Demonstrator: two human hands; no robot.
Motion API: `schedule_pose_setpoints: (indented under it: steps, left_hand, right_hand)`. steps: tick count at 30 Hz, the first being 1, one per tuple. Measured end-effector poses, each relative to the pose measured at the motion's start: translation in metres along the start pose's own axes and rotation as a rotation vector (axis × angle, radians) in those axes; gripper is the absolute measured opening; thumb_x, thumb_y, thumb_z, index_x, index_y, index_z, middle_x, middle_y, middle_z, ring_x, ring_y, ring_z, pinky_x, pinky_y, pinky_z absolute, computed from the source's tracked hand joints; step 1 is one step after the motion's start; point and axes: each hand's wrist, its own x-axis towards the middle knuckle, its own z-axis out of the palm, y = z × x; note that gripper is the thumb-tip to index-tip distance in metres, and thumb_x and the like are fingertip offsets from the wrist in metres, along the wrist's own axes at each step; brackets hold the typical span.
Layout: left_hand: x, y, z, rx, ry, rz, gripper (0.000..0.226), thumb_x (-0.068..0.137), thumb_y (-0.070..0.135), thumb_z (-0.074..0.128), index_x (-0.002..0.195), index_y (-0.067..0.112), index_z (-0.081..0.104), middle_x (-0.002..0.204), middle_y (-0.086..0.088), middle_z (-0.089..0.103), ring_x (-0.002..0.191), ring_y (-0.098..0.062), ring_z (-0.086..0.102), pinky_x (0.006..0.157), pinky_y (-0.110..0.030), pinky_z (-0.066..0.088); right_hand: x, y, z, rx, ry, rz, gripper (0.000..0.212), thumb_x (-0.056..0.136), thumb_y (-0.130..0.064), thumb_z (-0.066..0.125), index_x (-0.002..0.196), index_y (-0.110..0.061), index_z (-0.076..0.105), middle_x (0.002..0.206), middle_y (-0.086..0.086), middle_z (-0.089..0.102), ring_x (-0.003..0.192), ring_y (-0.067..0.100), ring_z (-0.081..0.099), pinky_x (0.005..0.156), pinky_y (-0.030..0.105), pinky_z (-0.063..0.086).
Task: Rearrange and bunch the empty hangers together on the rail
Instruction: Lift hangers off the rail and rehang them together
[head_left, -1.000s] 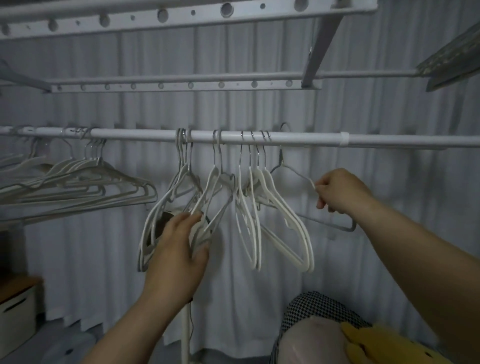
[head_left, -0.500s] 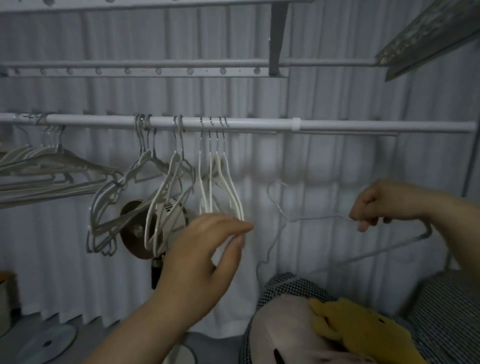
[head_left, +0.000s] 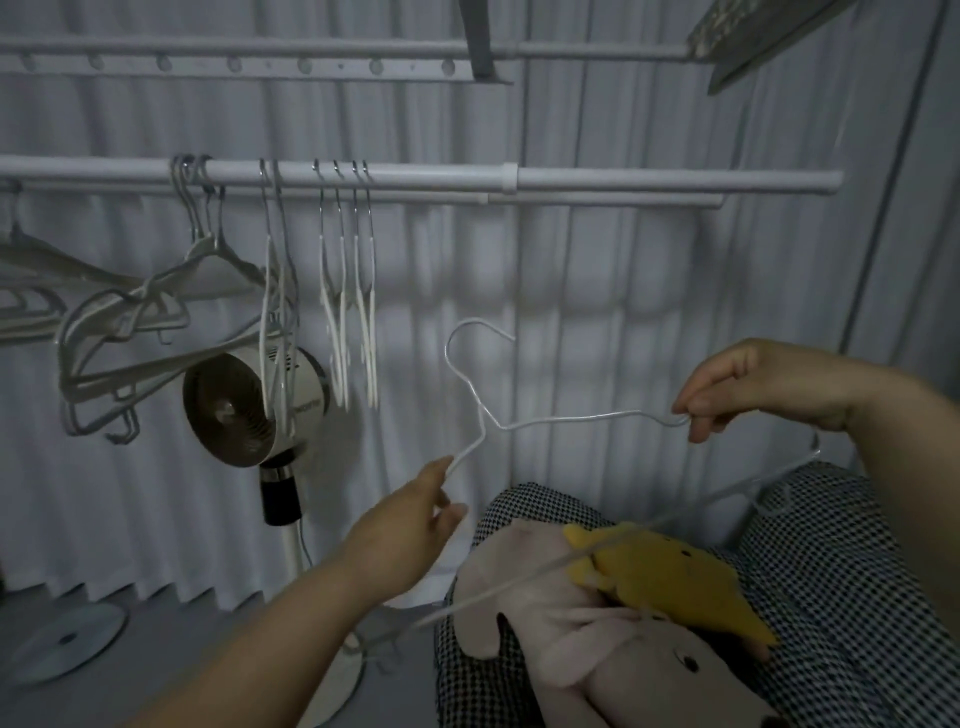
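A thin white wire hanger (head_left: 566, 419) is off the rail and held low in front of me, its hook pointing up. My right hand (head_left: 748, 382) pinches its right shoulder. My left hand (head_left: 410, 525) grips the end of its left arm with the fingertips. The white rail (head_left: 623, 178) runs across the view. Several white hangers (head_left: 348, 312) hang side by side on the rail left of centre. More grey hangers (head_left: 140, 332) are crowded further left.
A round standing fan (head_left: 249, 405) on a pole stands behind the hanging hangers. Stuffed toys, one pink (head_left: 561, 623) and one yellow (head_left: 675, 587), lie on a checked cushion (head_left: 831, 597) at the lower right. A perforated rack (head_left: 260, 62) runs overhead. A pale curtain covers the back.
My right hand lifted the wire hanger off the rail and brought it down and right. My left hand left the hanging bunch and took the hanger's left arm.
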Motion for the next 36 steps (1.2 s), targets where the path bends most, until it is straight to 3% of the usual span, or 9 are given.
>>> schedule_pose_setpoints:
  steps: [3,6,7,12,16,19,25,30,36]
  left_hand:
    - [-0.007,-0.001,-0.01,-0.147,0.031,-0.006,0.015,0.097,0.02,0.039,0.098,0.022,0.054,0.058,0.004,0.051,0.045,-0.001,0.051,0.052,-0.021,0.047]
    - [-0.02,0.011,-0.028,-0.363,0.101,-0.004,0.024,0.096,0.015,0.04,0.084,0.025,0.057,0.035,0.004,0.04,0.028,-0.005,0.037,0.033,-0.016,0.033]
    - [-0.024,0.017,-0.035,-0.464,0.103,-0.003,0.024,0.095,0.013,0.04,0.085,0.024,0.058,0.033,0.003,0.039,0.027,-0.005,0.034,0.031,-0.016,0.032]
    - [-0.041,0.052,-0.061,-0.728,-0.005,0.001,0.023,0.094,0.009,0.038,0.091,0.011,0.061,0.035,0.002,0.04,0.024,-0.008,0.032,0.028,-0.015,0.034]
    - [-0.036,0.059,-0.076,-0.795,0.083,-0.064,0.024,0.096,0.01,0.037,0.091,0.01,0.06,0.038,0.002,0.041,0.024,-0.009,0.032,0.028,-0.016,0.036]
    - [-0.026,0.062,-0.093,-0.814,0.153,-0.103,0.024,0.096,0.008,0.037,0.088,0.009,0.059,0.038,0.001,0.041,0.024,-0.008,0.033,0.028,-0.016,0.036]
    - [-0.007,0.072,-0.12,-0.811,0.161,-0.113,0.022,0.096,0.009,0.038,0.087,0.008,0.057,0.039,0.0,0.044,0.024,-0.008,0.036,0.027,-0.014,0.034]
    - [0.026,0.082,-0.126,-0.743,0.258,-0.095,0.019,0.096,0.008,0.039,0.088,0.009,0.056,0.036,0.002,0.047,0.023,-0.008,0.038,0.029,-0.013,0.036]
    - [0.07,0.097,-0.133,-0.683,0.282,-0.089,0.015,0.096,0.01,0.041,0.086,0.007,0.051,0.052,-0.006,0.046,0.02,-0.006,0.038,0.028,-0.013,0.038]
  right_hand:
    - [0.003,0.003,0.001,0.004,0.016,-0.017,0.064,0.014,-0.066,0.081,0.059,-0.021,0.074,0.056,0.0,0.072,0.054,0.0,0.065,0.055,0.009,0.051]
    - [0.009,0.005,0.002,0.045,0.09,0.016,0.011,0.068,-0.021,0.079,0.063,-0.018,0.071,0.046,-0.003,0.064,0.045,-0.003,0.059,0.053,0.006,0.049]
    - [0.013,0.007,0.001,0.033,0.133,0.015,0.017,0.079,-0.005,0.068,0.066,-0.016,0.069,0.047,-0.003,0.063,0.045,-0.003,0.056,0.053,0.004,0.047]
    - [0.037,-0.002,0.011,-0.021,0.201,0.031,0.014,0.084,-0.002,0.06,0.094,-0.007,0.068,0.082,0.004,0.063,0.073,0.005,0.055,0.063,0.003,0.045]
    - [0.058,-0.021,0.015,0.002,0.391,-0.071,0.024,0.087,-0.007,0.059,0.11,-0.005,0.063,0.106,0.004,0.061,0.097,0.009,0.054,0.083,0.011,0.039]
    - [0.078,-0.04,0.011,-0.044,0.602,-0.181,0.024,0.087,-0.008,0.058,0.109,0.0,0.064,0.107,0.009,0.063,0.094,0.012,0.052,0.067,0.002,0.039]
    - [0.11,-0.082,0.005,-0.371,0.943,-0.368,0.027,0.089,-0.009,0.05,0.112,-0.002,0.062,0.119,0.015,0.062,0.116,0.031,0.049,0.093,0.028,0.034]
    - [0.137,-0.099,0.0,-0.762,0.834,-0.311,0.049,0.091,-0.011,0.043,0.139,-0.011,0.034,0.151,0.007,0.028,0.138,0.023,0.025,0.115,0.031,0.01]
    - [0.16,-0.103,-0.016,-0.822,0.737,-0.148,0.062,0.093,-0.016,0.041,0.147,-0.018,0.012,0.157,0.001,0.008,0.145,0.021,0.005,0.117,0.04,-0.005]
